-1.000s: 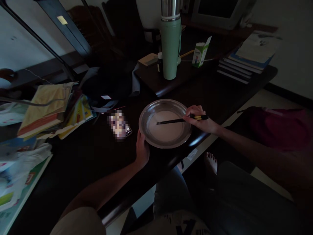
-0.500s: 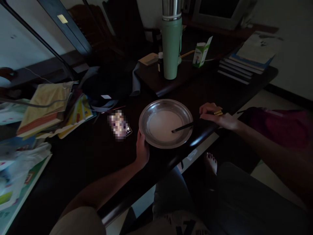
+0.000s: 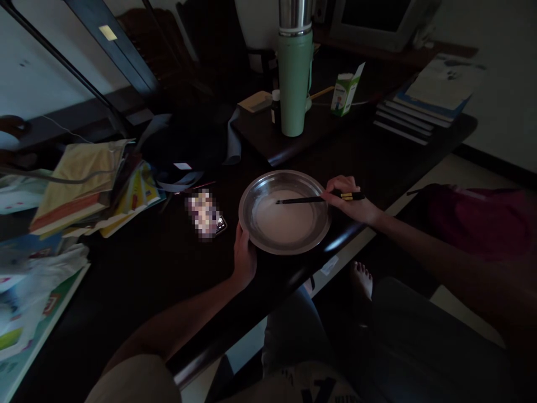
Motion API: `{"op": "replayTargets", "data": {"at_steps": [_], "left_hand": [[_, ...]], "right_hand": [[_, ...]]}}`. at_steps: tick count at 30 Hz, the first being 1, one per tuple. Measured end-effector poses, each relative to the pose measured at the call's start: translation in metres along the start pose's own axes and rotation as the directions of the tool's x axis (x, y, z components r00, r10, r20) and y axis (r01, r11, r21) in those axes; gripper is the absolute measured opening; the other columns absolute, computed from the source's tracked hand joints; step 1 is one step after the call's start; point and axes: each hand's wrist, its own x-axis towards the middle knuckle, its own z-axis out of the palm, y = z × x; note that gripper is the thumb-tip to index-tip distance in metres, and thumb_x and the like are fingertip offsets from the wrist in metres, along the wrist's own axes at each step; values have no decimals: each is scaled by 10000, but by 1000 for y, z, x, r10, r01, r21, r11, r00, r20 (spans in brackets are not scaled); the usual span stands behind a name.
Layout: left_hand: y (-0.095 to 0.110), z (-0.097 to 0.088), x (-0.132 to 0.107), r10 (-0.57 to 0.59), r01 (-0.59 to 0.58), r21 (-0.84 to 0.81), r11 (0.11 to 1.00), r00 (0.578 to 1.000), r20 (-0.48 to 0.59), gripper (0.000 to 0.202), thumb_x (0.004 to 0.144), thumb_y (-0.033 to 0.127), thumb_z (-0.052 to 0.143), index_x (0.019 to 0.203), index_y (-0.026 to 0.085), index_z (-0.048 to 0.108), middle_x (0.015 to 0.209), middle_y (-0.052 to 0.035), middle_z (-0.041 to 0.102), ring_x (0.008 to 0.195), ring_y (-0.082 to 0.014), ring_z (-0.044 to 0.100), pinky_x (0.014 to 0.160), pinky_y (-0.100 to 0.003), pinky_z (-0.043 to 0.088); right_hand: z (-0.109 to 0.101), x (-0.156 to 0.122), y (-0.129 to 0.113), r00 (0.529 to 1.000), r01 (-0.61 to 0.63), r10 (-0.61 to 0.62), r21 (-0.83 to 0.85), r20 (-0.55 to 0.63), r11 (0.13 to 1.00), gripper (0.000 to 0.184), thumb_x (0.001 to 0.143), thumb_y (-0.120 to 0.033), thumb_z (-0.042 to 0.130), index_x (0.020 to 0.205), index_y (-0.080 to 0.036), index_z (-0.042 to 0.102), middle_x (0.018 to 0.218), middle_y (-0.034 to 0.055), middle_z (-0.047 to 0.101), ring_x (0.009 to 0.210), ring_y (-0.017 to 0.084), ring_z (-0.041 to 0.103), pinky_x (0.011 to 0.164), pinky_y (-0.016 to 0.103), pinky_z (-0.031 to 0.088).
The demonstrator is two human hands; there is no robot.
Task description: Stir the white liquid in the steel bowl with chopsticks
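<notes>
A round metal bowl (image 3: 247, 224) stands on the dark table, with a pale, whitish liquid (image 3: 285, 224) covering its bottom. My left hand (image 3: 244, 257) grips the bowl's near left side, fingers against the outer wall and partly hidden by it. Black chopsticks (image 3: 300, 200) with gold bands are in my right hand (image 3: 346, 198), which is closed around them at the bowl's right rim. Their tips reach over the liquid toward the bowl's far left part; whether they dip in, I cannot tell.
Left of the bowl lies a phone (image 3: 205, 215) with a blurred screen. Behind stand a green thermos (image 3: 293, 84), a small dark bottle (image 3: 276, 107) and a green-white box (image 3: 344, 94). Books and papers (image 3: 79, 179) crowd the left; a book stack (image 3: 428, 106) sits at the right.
My right hand has moved left and slightly up toward the rim. The chopstick tips have swung from the bowl's right middle to its far left. My left hand stays in place.
</notes>
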Motion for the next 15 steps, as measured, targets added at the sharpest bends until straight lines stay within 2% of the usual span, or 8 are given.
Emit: {"op": "replayTargets", "data": {"at_steps": [4,9,12,15], "left_hand": [[0,1,0,-6,6,8,1000,1000,-4,483,868,562,662,1262,283,662,1424,-46,629,1383,-268,521,1186,-424,392],[-2,-1,0,2,-2,2,1000,1000,-2,514,860,576,667,1281,281,657,1413,-55,642,1371,-272,537,1168,-427,419],[-3,-2,0,16,-16,1,1000,1000,10,500,878,563,655,1294,285,652,1410,-57,646,1368,-271,544,1166,-436,424],[-2,-1,0,17,-17,-10,1000,1000,11,488,881,546,660,1294,286,655,1410,-55,647,1371,-273,543,1170,-441,421]], "right_hand": [[-23,3,11,998,8,-6,34,-68,999,239,802,-436,641,669,-249,576,903,57,660,1003,310,561,982,558,386],[-47,-7,12,998,7,-14,107,66,994,300,797,-467,656,617,-241,576,934,60,666,1024,302,581,993,514,393],[-40,-16,6,986,28,-51,144,159,989,338,814,-521,657,632,-243,595,954,65,661,1052,305,571,996,512,397],[-23,-21,-1,975,54,-84,147,208,988,353,837,-573,647,695,-250,623,978,67,656,1066,306,551,988,523,395]]}}
